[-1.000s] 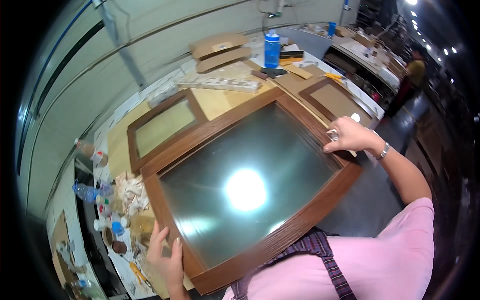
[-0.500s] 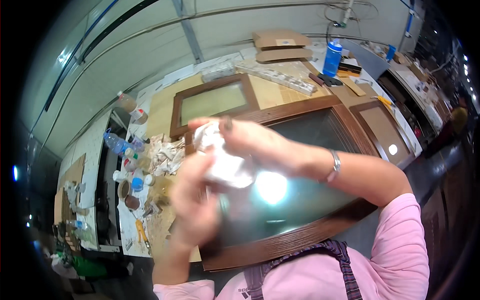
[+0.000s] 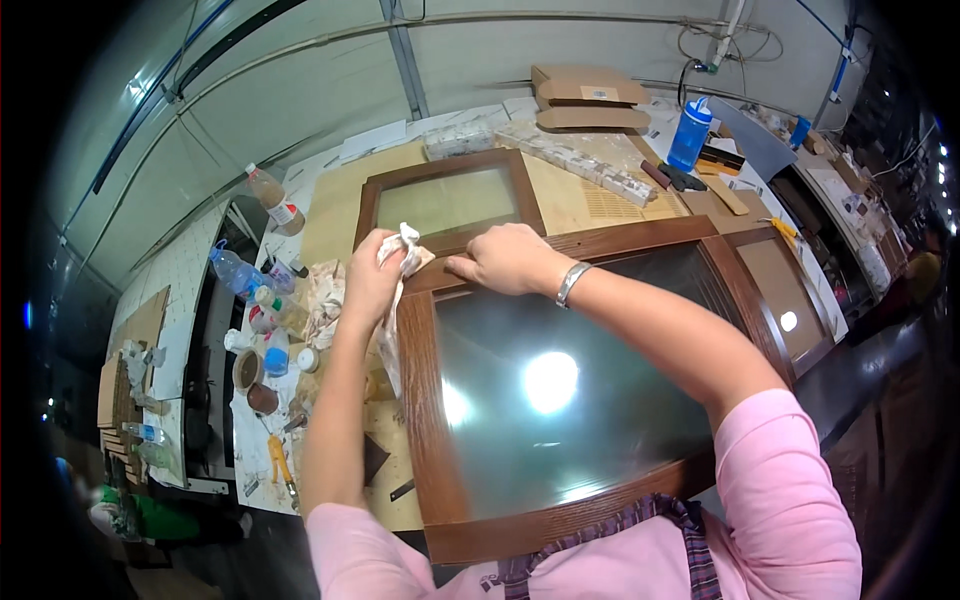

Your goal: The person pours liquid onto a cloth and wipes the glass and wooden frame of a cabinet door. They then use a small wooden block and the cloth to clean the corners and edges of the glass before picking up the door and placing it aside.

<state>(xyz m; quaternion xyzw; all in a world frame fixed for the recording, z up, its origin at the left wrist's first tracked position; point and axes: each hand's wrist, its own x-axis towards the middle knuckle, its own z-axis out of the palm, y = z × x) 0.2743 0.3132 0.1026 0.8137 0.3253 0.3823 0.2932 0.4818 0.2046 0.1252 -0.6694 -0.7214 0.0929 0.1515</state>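
The left hand [image 3: 368,280] and white cloth [image 3: 398,290] hide the door frame's [image 3: 420,400] corner.

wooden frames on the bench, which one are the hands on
The big dark frame nearest the person, the one with the reflective glass. The left hand holds a white rag at its top corner and the right hand presses its top rail. The smaller frame behind is untouched.
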